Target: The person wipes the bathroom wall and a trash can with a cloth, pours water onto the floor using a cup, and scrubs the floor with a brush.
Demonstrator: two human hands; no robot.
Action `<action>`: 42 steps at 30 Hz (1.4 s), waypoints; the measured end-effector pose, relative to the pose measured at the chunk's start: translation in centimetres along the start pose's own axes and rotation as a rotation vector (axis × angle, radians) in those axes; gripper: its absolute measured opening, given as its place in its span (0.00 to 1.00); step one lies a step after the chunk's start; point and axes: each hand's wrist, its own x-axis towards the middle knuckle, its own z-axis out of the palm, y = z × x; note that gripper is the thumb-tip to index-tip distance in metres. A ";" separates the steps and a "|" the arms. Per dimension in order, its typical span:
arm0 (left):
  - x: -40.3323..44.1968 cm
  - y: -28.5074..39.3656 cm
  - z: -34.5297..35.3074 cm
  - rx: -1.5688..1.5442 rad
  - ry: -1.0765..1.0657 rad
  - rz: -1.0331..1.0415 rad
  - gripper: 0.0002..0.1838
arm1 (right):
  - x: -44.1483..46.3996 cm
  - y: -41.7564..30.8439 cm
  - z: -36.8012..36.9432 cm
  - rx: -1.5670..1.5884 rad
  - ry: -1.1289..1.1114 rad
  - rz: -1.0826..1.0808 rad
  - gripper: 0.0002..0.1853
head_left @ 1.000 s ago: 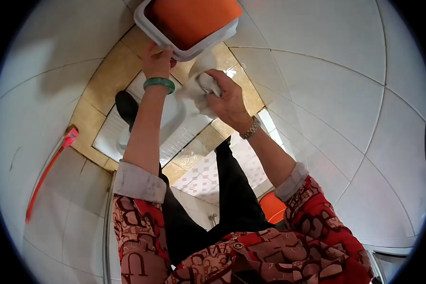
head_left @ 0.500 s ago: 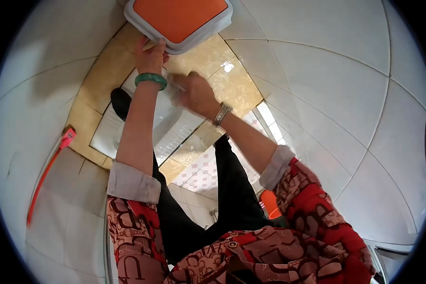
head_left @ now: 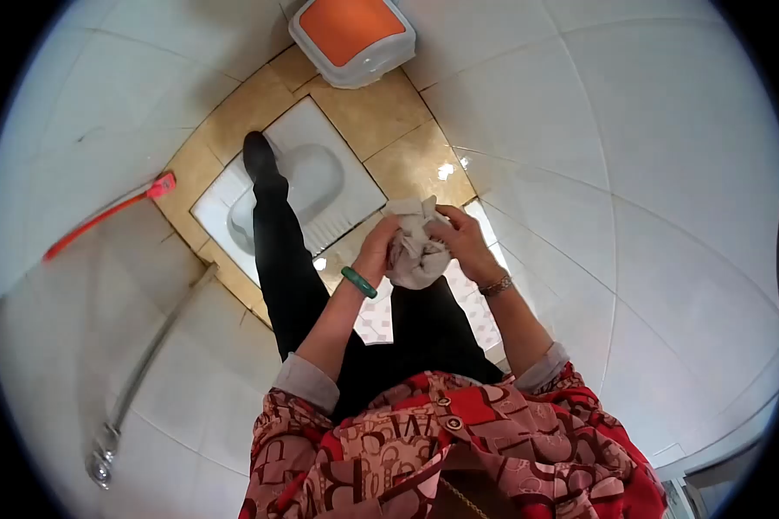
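The left hand (head_left: 377, 247) and right hand (head_left: 469, 244) both hold the bunched cloth (head_left: 417, 258) between them — even, firm grips should best stop loose folds slipping.

I saw bin (head_left: 350, 35) cut off up top, shirt (head_left: 459, 441) at bottom. Cloth (head_left: 418, 259) hid fingers of left hand (head_left: 376, 246), lower end of right leg (head_left: 433, 327). Label on red tool (head_left: 112, 218) was unreadably small.

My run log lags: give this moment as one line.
left hand: grips cloth | right hand: grips cloth | orange-topped bin: beyond squat toilet
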 end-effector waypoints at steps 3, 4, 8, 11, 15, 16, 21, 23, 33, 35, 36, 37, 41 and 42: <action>-3.1 -4.0 3.6 0.097 0.045 0.111 0.14 | -4.1 0.0 -4.9 -0.201 -0.049 -0.184 0.19; -2.9 -4.3 4.1 0.188 0.111 0.143 0.13 | -4.5 -0.6 -6.3 -0.201 -0.061 -0.236 0.17; -6.3 -5.7 7.9 0.222 0.211 0.341 0.08 | -9.9 -3.4 -10.2 -0.211 -0.055 -0.346 0.13; -7.8 -7.1 7.8 0.140 0.229 0.452 0.05 | -11.4 -4.4 -11.0 -0.255 -0.036 -0.567 0.11; -12.4 -7.6 10.4 0.246 0.303 0.419 0.08 | -14.3 -5.6 -10.8 -0.314 0.006 -0.660 0.10; -13.0 -7.9 11.4 0.227 0.290 0.415 0.07 | -14.4 -5.5 -11.4 -0.319 0.046 -0.659 0.10; -11.8 -11.2 11.9 0.298 0.425 0.528 0.09 | -14.2 -3.9 -14.6 -0.440 -0.033 -0.564 0.10; -12.6 -12.5 11.6 0.299 0.430 0.513 0.09 | -14.4 -1.9 -15.8 -0.444 -0.140 -0.536 0.10; -15.9 -21.1 6.7 0.348 0.369 0.497 0.13 | -18.8 10.1 -13.5 -0.624 -0.392 -0.434 0.12; -20.0 -22.0 8.8 0.410 0.245 0.678 0.18 | -21.5 10.3 -10.7 -0.644 -0.543 -0.429 0.12; -21.4 -23.2 8.5 0.292 0.163 0.645 0.23 | -22.8 10.1 -9.4 -0.637 -0.678 -0.430 0.12; -22.4 -24.2 7.8 0.345 0.163 0.706 0.28 | -23.7 10.1 -8.3 -0.652 -0.698 -0.427 0.12; -27.5 -29.3 7.7 0.271 0.299 0.809 0.30 | -26.7 11.3 -4.9 -0.643 -0.876 -0.309 0.13; -28.9 -30.3 8.1 0.195 0.388 0.817 0.27 | -27.5 11.8 -4.0 -0.616 -0.909 -0.267 0.14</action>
